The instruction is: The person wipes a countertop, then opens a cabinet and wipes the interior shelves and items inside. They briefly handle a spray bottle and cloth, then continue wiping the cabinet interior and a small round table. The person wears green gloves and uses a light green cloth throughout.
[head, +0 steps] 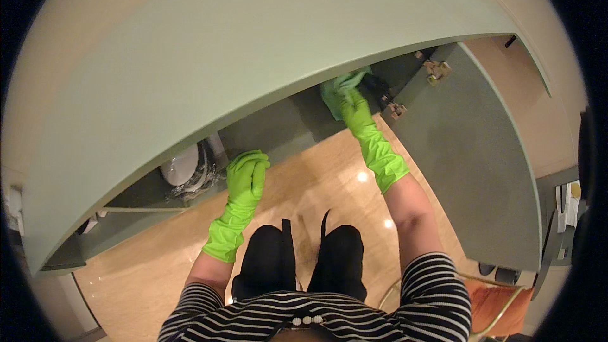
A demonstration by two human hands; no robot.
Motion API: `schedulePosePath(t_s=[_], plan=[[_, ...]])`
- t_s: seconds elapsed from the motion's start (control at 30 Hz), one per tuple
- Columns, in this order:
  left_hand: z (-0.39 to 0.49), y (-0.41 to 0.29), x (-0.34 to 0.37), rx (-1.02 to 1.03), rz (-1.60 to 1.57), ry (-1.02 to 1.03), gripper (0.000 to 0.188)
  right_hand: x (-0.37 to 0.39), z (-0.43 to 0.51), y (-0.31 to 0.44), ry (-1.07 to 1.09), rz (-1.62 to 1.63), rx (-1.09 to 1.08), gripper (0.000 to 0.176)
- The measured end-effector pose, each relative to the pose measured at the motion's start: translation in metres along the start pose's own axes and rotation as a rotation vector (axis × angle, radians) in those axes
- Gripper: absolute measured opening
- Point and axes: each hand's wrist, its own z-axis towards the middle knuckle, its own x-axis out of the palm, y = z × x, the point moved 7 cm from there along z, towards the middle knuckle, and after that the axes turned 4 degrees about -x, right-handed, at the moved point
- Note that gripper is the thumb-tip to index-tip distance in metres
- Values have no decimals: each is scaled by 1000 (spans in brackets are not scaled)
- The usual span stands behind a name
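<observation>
My right hand (354, 104), in a long lime-green rubber glove, reaches into a grey-green cabinet at its right end. It grips a green cloth (332, 97) against the cabinet's bottom panel, and both look slightly blurred. My left hand (246, 171), gloved the same way, is at the front edge of the bottom panel (285, 126). Its fingers are together and bent, and the palm side is hidden. Left of it, inside the cabinet, sits a white oval item (180, 166) beside crumpled clear plastic wrap (202, 183).
A pale green countertop or panel (237, 47) overhangs the cabinet and hides its depth. The cabinet door (470, 152) stands open at the right on metal hinges (437, 72). Below is a glossy beige floor (304, 175). An orange-seated chair with a metal frame (496, 304) is behind at right.
</observation>
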Motion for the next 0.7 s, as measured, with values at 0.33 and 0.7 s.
schedulePosePath(t_s=[0.33, 0.7], plan=[[-17, 20, 14, 159, 153, -171, 8, 79, 47, 34, 758, -791, -343, 51], [-16, 17, 11, 93, 111, -217, 10, 109, -68, 59, 440, -881, -1052, 47]])
